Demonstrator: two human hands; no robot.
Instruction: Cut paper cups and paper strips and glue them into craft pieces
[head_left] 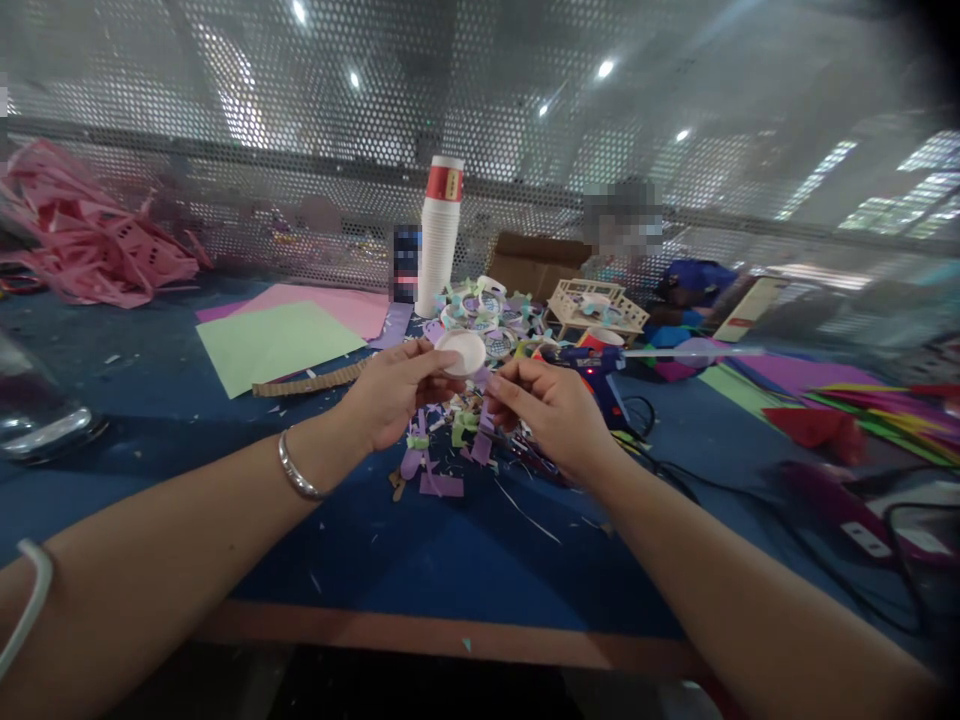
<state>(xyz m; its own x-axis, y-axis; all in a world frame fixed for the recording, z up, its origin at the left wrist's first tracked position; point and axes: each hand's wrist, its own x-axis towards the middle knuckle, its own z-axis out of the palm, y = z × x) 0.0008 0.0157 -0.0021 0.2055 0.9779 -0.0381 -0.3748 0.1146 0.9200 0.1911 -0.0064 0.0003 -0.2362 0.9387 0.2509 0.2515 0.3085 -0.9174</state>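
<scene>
My left hand [391, 396] is closed on a small white paper cup [462, 352], which it holds by the rim with the round base facing me. My right hand [553, 408] is closed too, and its fingertips pinch a purple paper strip [484, 400] just below the cup. Both hands hover over a heap of purple and green paper scraps [442, 450] on the blue table [450, 560].
A tall stack of white cups [439, 238] stands behind, with small finished cup pieces [480, 310] around it. Green and pink sheets [277, 335] lie at the left. At the right are a blue glue gun [600, 365], cables and coloured paper [862, 400]. A person sits beyond a mesh screen.
</scene>
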